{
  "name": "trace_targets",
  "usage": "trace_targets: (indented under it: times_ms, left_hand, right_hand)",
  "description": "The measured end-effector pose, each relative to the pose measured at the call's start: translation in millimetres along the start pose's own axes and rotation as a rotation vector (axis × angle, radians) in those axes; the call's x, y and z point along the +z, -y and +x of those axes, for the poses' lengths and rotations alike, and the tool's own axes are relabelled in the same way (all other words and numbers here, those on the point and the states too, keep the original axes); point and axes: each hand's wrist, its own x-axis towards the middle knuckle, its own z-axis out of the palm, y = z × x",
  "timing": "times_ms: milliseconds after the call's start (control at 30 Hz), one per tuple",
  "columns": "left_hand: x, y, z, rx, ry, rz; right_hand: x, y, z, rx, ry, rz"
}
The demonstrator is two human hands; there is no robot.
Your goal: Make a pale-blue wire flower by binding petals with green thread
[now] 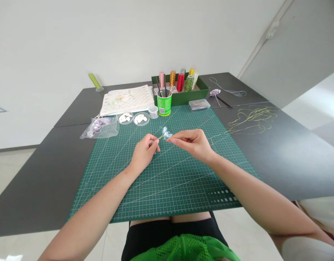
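Pinching a pale blue flower (166, 133) between them — left hand (144, 152), right hand (192, 144) — above the cutting mat (167, 181).

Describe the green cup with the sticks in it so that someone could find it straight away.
Start at the green gridded cutting mat and go to its far edge. The bright green cylindrical cup stands there before the dark green cardboard box of bead tubes. Unlike the low clear dishes to its left, it is tall and holds sticks.

Bright even daylight, soft shadows, edges warped
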Motion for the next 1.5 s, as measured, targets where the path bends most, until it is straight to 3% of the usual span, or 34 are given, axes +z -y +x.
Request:
trace_targets:
  times_ms: [400, 833, 1133, 1500]
  left_hand:
    - [6.3, -15.6, -13.4, 0.033, 0.328, 0.001]
    - [0.8, -19.9, -15.4, 0.054, 0.411, -0.148]
    - [-0.7, -23.3, -15.6, 0.086, 0.359, -0.241]
    - [-4.8, -16.6, -9.5, 0.157, 0.046, -0.254]
  right_hand:
    - [-9.3, -10.7, 10.9, 0.047, -0.068, 0.084]
    - [-10.5, -33.2, 18.3, 0.113, 0.034, -0.013]
    - [-11.6, -44.0, 22.4, 0.171, 0.119, 0.043]
    - [-9.0, -58.0, 22.3, 0.214, 0.292, -0.051]
